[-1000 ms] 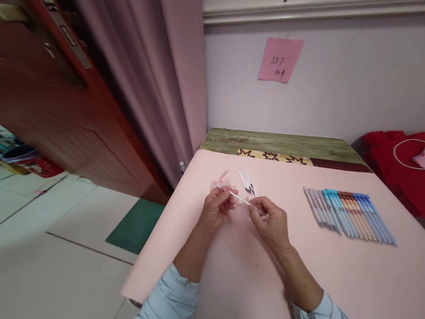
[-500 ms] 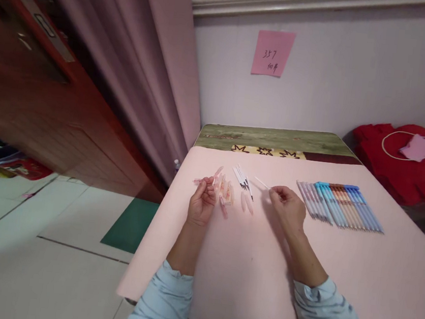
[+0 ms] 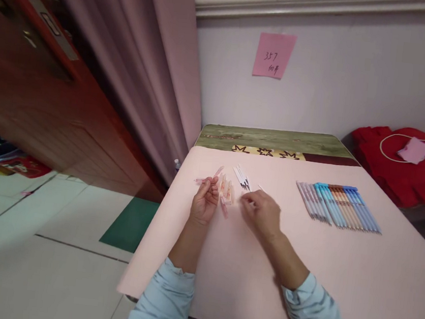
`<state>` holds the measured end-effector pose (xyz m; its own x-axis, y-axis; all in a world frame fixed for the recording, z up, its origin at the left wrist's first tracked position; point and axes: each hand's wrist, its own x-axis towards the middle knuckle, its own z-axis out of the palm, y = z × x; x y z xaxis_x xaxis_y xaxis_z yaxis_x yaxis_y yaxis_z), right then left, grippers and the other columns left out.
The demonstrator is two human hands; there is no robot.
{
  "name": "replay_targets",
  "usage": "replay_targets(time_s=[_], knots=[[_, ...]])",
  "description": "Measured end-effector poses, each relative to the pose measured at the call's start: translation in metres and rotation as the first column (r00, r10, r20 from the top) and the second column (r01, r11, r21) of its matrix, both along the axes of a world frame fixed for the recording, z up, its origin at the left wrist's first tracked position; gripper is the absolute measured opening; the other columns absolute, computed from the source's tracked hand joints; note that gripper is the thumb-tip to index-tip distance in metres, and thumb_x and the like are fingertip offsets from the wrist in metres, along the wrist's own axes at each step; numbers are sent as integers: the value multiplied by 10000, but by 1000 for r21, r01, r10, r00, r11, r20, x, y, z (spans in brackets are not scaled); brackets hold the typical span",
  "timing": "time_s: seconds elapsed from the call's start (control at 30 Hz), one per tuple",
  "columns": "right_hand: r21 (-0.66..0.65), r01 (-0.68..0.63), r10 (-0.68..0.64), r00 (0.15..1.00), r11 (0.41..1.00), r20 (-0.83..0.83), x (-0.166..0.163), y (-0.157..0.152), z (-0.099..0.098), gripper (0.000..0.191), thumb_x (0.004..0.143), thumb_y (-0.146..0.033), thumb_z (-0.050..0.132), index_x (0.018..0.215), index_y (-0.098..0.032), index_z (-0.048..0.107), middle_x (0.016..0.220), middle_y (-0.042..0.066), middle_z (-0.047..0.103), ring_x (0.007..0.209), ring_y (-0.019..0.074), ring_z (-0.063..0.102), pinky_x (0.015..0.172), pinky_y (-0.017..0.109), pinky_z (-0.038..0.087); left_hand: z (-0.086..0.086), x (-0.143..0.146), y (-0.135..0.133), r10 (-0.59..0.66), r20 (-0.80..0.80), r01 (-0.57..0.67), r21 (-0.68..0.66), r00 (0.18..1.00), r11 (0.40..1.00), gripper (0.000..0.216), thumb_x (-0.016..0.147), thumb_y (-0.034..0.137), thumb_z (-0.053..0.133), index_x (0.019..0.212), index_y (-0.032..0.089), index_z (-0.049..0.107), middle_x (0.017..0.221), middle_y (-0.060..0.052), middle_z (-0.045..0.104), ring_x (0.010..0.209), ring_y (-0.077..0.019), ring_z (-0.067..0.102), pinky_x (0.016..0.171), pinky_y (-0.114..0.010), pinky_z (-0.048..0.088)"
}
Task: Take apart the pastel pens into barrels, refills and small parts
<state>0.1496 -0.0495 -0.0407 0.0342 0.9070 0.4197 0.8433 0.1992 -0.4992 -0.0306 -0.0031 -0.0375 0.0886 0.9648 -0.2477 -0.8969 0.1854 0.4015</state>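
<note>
My left hand (image 3: 205, 202) is closed, palm up, at the left of the table, with a pink pen barrel (image 3: 198, 180) poking out left of its fingertips. My right hand (image 3: 262, 214) pinches a white pen refill (image 3: 261, 188), of which only a short end shows above the knuckles. Its fingertips are low over the spot where two small pink pen pieces lay, and it hides them. Between the hands lie several pink and clear pen parts (image 3: 226, 192). Behind them, white refills with dark tips (image 3: 241, 177) lie in a loose bunch.
To the right, a row of pens (image 3: 341, 207) in grey, light blue, brown and blue lies side by side on the pink table cover (image 3: 244, 281). A red cloth (image 3: 383, 174) with a cable is beyond the table's right edge. A pink note (image 3: 274, 56) hangs on the wall.
My right hand has moved left with the refill, from open table to over the small pink pieces. My left hand has barely moved.
</note>
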Motion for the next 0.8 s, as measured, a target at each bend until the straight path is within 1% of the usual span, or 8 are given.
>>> replay_targets(time_s=[0.03, 0.07, 0.13, 0.23, 0.37, 0.57, 0.67, 0.8], knots=[[-4, -87, 87, 995, 996, 42, -11, 0, -1, 179, 893, -285, 571, 831, -239, 733, 829, 30, 675, 797, 158, 581, 712, 259, 354, 0, 0, 0, -6, -3, 6, 9, 1000, 1000, 162, 930, 98, 496, 856, 105, 640, 891, -67, 693, 620, -27, 590, 573, -107, 514], [-13, -130, 130, 988, 991, 87, -21, 1, -3, 175, 896, -280, 579, 825, -241, 734, 809, 28, 670, 792, 157, 578, 705, 259, 345, -1, 0, 0, -6, -8, 7, 14, 1000, 1000, 159, 928, 95, 497, 856, 106, 638, 888, -66, 692, 621, -27, 590, 575, -108, 514], [-49, -168, 174, 968, 985, 180, -34, 3, -6, 182, 902, -277, 586, 803, -239, 734, 781, 29, 659, 777, 158, 569, 690, 266, 325, -1, 0, -1, 2, -18, -1, 13, 1000, 1000, 164, 929, 92, 491, 855, 108, 637, 892, -64, 691, 624, -27, 590, 578, -107, 510], [-82, -147, 164, 949, 986, 269, -39, 6, -10, 213, 917, -271, 572, 784, -237, 735, 761, 31, 646, 756, 158, 554, 681, 281, 303, -1, -1, -1, 1, -27, -1, 14, 1000, 1000, 154, 925, 95, 505, 852, 112, 640, 893, -61, 688, 621, -25, 585, 577, -105, 502], [-95, -129, 152, 939, 987, 308, -36, 8, -13, 194, 921, -277, 575, 828, -243, 742, 789, 36, 645, 770, 164, 545, 692, 294, 291, -2, 0, 0, -29, -21, 30, 45, 999, 999, 149, 921, 99, 517, 852, 107, 648, 879, -58, 682, 628, -27, 579, 576, -103, 497], [-83, -75, 102, 913, 994, 395, -40, 12, -21, 244, 948, -252, 517, 799, -194, 701, 808, 63, 641, 756, 181, 538, 674, 320, 270, -3, 1, 1, -31, -41, 33, 41, 999, 999, 188, 932, 92, 487, 844, 102, 652, 882, -64, 681, 630, -30, 579, 578, -105, 502], [-91, -72, 103, 907, 993, 409, -41, 13, -22, 229, 944, -223, 503, 816, -173, 686, 822, 77, 645, 747, 185, 541, 666, 319, 270, -3, 2, 1, -31, -49, 33, 43, 998, 999, 177, 928, 92, 495, 850, 97, 654, 876, -64, 678, 629, -31, 580, 574, -105, 503], [-68, -93, 113, 908, 993, 403, -42, 9, -22, 219, 929, -235, 518, 796, -167, 678, 797, 76, 641, 735, 188, 552, 656, 317, 273, -3, 2, 0, -21, -63, 24, 38, 998, 999, 144, 911, 92, 527, 848, 98, 656, 877, -64, 679, 628, -30, 587, 584, -106, 506]])
